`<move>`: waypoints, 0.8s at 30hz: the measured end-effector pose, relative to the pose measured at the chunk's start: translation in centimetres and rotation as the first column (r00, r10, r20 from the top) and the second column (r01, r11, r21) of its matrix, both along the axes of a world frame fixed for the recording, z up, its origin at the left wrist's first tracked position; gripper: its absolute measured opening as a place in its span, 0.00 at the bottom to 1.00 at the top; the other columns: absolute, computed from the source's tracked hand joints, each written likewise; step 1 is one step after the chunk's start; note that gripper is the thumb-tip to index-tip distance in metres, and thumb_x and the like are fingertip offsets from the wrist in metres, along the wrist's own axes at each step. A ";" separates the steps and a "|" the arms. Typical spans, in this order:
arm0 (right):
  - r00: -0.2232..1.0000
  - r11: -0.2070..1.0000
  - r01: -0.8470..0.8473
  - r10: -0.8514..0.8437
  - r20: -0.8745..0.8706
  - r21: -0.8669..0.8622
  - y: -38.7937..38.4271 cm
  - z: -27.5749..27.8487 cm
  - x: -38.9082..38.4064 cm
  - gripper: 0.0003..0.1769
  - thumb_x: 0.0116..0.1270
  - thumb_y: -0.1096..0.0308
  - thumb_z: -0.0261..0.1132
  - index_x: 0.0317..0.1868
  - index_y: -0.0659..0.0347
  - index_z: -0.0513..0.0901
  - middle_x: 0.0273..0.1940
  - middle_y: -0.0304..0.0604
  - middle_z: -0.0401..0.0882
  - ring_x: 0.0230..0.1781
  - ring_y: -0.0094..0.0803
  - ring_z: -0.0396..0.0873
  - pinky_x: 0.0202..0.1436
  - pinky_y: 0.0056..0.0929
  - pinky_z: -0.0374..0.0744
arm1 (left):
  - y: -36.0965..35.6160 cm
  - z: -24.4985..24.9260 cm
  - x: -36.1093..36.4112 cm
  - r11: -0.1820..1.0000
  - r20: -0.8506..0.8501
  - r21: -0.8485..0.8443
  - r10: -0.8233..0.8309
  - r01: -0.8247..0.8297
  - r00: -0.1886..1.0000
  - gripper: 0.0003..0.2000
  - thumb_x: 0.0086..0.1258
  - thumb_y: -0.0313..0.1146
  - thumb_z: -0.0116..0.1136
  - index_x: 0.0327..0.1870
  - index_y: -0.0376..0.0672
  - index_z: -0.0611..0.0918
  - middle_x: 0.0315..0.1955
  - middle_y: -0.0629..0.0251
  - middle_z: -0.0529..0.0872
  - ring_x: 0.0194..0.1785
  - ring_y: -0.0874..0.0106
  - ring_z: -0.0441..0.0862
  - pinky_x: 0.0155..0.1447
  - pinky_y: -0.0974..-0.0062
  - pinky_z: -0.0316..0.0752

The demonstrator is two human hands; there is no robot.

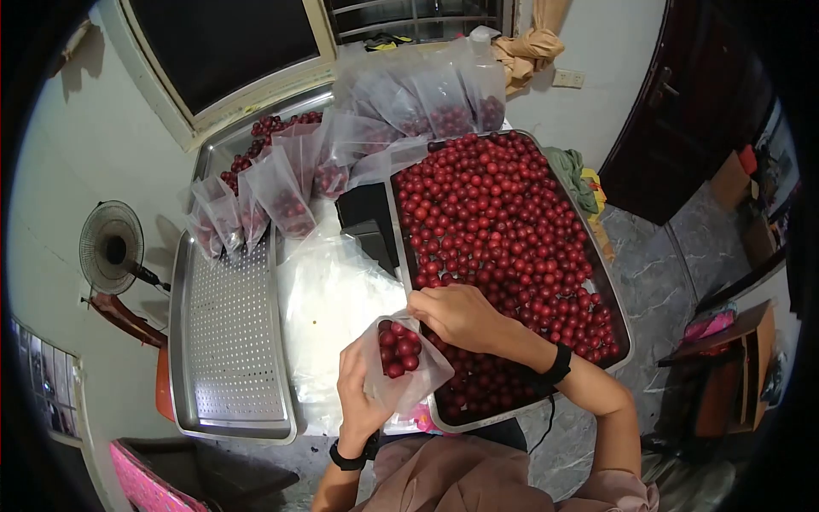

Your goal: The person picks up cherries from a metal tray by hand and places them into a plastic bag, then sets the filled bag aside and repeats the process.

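My left hand (360,388) is wrapped round the side of a clear plastic bag (431,373), whose mouth faces up. Inside the bag lie several round, dark red fruits (399,348), which look like small plums. My right hand (456,317) is at the bag's upper right rim, its fingers curled together, knuckles up. Whatever those fingertips pinch, bag edge or fruit, is hidden. Below the right hand and forearm is a big metal tray (630,334) heaped with the same red fruits (495,205).
Filled plastic bags (286,200) stand in a row along the back. At the left is a perforated metal tray (230,341). A clear plastic sheet (328,299) covers the table's middle, with a black flat object (368,222) behind. A fan (113,247) stands far left.
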State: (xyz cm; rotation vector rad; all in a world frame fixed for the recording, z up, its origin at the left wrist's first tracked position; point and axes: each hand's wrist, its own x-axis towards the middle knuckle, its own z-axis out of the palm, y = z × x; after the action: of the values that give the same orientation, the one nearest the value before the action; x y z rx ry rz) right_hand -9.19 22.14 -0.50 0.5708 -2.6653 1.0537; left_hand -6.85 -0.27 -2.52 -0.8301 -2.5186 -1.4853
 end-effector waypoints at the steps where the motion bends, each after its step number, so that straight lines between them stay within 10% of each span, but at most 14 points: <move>1: 0.999 1.000 -0.020 0.020 -0.026 0.016 -0.1 0.1 0.1 0.04 0.67 0.70 0.57 0.37 0.61 0.74 0.32 0.48 0.80 0.34 0.52 0.81 0.34 0.46 0.77 | 0.1 -0.1 0.5 0.996 0.003 0.076 0.053 -0.053 0.999 0.34 0.49 0.29 0.75 0.61 0.34 0.78 0.56 0.49 0.80 0.59 0.54 0.78 0.64 0.62 0.72; 15: 0.964 0.993 0.113 -0.114 -0.239 -0.017 -2.3 -0.4 0.9 0.03 0.65 0.72 0.60 0.35 0.59 0.73 0.27 0.44 0.76 0.27 0.42 0.80 0.30 0.40 0.76 | -0.4 -2.2 3.8 0.886 0.051 0.344 0.314 -0.311 0.948 0.13 0.57 0.20 0.66 0.44 0.32 0.84 0.44 0.61 0.80 0.49 0.68 0.78 0.54 0.76 0.71; 24: 0.990 0.991 0.130 -0.132 -0.054 -0.040 -1.6 0.1 0.8 0.04 0.66 0.73 0.58 0.39 0.59 0.78 0.32 0.46 0.81 0.33 0.46 0.82 0.37 0.40 0.79 | -0.7 -1.9 4.3 0.830 0.165 0.431 0.313 -0.354 0.935 0.07 0.58 0.17 0.63 0.38 0.31 0.84 0.38 0.62 0.81 0.42 0.72 0.78 0.46 0.78 0.71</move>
State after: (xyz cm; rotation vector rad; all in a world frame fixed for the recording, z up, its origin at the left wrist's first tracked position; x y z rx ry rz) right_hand -8.40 20.52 -0.42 0.4061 -2.5893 1.0317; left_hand -2.54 -0.99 -4.43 -0.2376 -2.0745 -1.8911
